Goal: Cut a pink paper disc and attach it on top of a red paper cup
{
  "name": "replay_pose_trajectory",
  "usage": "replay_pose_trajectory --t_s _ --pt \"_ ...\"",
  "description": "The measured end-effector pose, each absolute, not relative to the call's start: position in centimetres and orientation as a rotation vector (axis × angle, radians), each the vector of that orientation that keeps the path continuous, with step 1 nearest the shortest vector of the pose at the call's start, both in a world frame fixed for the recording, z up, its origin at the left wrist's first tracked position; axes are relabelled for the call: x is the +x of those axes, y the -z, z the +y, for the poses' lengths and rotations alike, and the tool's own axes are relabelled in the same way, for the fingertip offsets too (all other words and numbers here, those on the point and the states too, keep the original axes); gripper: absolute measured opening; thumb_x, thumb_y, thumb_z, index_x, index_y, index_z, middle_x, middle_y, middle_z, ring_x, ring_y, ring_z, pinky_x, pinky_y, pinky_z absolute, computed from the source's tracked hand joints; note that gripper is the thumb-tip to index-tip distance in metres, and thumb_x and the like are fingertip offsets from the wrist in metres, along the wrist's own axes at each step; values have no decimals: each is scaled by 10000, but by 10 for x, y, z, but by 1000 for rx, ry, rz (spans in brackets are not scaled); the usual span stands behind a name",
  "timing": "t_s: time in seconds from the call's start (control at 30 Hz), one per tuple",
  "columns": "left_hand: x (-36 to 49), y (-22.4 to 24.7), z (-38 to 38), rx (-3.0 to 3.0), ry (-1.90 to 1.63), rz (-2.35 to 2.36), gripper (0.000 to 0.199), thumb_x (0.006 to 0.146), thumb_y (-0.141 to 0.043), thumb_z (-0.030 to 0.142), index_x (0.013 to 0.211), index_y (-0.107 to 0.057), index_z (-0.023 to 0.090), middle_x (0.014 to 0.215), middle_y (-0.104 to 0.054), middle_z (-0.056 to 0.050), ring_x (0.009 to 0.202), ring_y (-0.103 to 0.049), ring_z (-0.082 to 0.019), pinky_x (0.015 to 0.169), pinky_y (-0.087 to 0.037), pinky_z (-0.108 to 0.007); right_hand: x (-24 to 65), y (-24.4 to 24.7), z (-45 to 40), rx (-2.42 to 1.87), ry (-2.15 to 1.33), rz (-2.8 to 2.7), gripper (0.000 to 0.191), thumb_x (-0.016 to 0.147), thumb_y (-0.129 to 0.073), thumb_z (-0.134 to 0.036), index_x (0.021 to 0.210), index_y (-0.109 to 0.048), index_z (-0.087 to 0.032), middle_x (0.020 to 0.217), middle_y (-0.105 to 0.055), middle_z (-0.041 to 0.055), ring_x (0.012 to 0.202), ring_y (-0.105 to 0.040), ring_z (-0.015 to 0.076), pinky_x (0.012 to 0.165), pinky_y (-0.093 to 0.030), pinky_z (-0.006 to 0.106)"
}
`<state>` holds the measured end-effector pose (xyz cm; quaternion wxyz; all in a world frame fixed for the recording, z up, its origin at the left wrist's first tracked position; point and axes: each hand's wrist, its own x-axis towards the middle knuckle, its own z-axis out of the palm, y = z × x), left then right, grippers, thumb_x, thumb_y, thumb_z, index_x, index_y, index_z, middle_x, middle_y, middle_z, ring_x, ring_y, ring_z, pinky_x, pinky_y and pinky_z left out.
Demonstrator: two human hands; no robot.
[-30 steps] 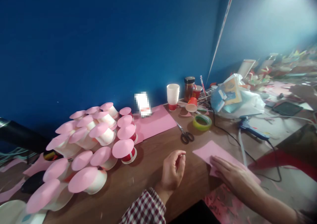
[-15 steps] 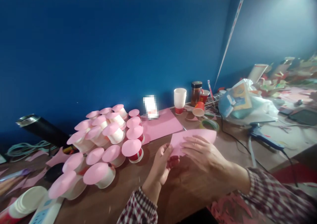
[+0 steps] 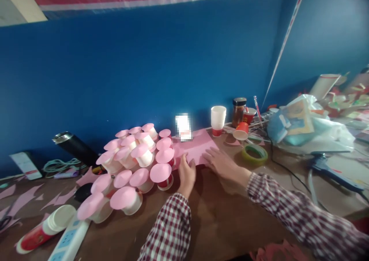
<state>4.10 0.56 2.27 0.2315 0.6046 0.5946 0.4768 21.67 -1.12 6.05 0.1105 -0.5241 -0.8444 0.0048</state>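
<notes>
Against the blue wall lies pink paper (image 3: 198,140) on the brown table, with both hands at its near edge. My left hand (image 3: 187,173) touches the near left part, thumb and fingers apart; some fingertips are hard to make out. Stretched flat, the fingers of my right hand (image 3: 223,165) rest on the near right part of the paper. Left of my left hand stand several paper cups topped with pink paper discs, the nearest disc (image 3: 160,173) close to my wrist. A bright blurred-out patch (image 3: 183,127) stands behind the paper.
White cups (image 3: 218,118), a lidded jar (image 3: 239,113), a tipped red cup (image 3: 241,131) and a tape roll (image 3: 254,154) are at back right. Farther right are a plastic bag (image 3: 311,124) and glue gun (image 3: 334,172). A black flask (image 3: 75,147) and power strip (image 3: 69,240) lie left.
The pink sheet held between my hands is no longer raised in them. Both hands have moved up and left onto the pink paper by the wall. The view has turned left.
</notes>
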Motion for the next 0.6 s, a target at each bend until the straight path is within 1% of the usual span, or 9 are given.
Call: replay_pose_trajectory --t_s 0.1,0.23,0.27,0.33,0.47,0.6 --pt "43 -17 8 1781 -1205 1699 347 846 -526 196 1180 -555 112 1215 -611 -195 1190 -556 -300 1026 -422 -488 209 -55 -3 -1626 -46 -2539 428 978 -423 -336 1368 -493 -176 1452 -457 143 1361 -368 313 1066 -330 502" --pt "47 -11 -6 1995 -1175 1742 372 890 -487 253 1242 -538 141 1350 -532 -190 1367 -377 -315 1090 -350 -522 204 -52 7 -1691 -102 -2568 420 976 -430 -364 1348 -507 -185 1466 -437 148 1370 -349 316 1078 -297 523" --pt "48 -10 -10 2055 -1151 1728 383 904 -466 264 1261 -528 141 1378 -510 -189 1372 -371 -311 1090 -354 -514 203 -51 10 -1694 -109 -2569 415 974 -432 -368 1337 -514 -183 1462 -438 152 1369 -348 317 1077 -291 527" --pt "50 -10 -19 2172 -1046 1702 402 921 -433 272 1288 -517 133 1393 -501 -190 1347 -406 -312 1085 -360 -508 203 -48 17 -1693 -112 -2567 403 973 -433 -367 1318 -523 -179 1441 -454 160 1356 -360 315 1064 -297 527" --pt "53 -13 -26 2333 -780 1733 384 928 -414 240 1273 -546 134 1354 -549 -172 1286 -470 -324 1094 -320 -537 200 -42 33 -1707 -122 -2562 376 975 -424 -355 1285 -534 -174 1365 -508 164 1280 -429 301 992 -362 493" --pt "54 -15 -28 2415 -703 1788 388 941 -380 219 1292 -532 156 1340 -566 -148 1292 -463 -306 1110 -277 -547 190 -41 45 -1737 -116 -2547 363 970 -422 -353 1254 -546 -165 1340 -516 164 1225 -464 298 934 -391 456"
